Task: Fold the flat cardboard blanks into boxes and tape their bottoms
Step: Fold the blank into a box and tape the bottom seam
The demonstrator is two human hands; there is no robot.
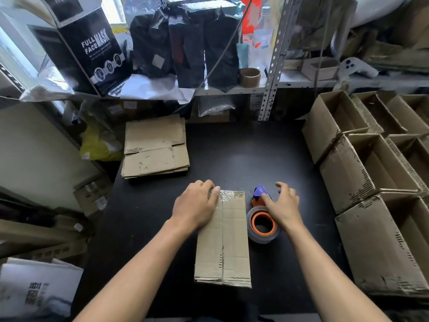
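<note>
A folded cardboard box (232, 242) stands bottom-up on the black table (243, 154), with clear tape along its middle seam and over its far edge. My left hand (197, 204) rests on the box's far left corner, fingers curled over the taped edge. A tape dispenser (261, 219) with an orange core and a purple head lies just right of the box. My right hand (283, 204) hovers over the dispenser with fingers spread and the thumb near its purple head. A stack of flat cardboard blanks (155, 147) lies at the table's far left.
Several finished open boxes (371, 173) stand in rows along the right side. A shelf at the back carries a brown tape roll (250, 77), black bags and a "Full Face Mask" carton (92, 47). A yellow bag (97, 142) lies left of the blanks.
</note>
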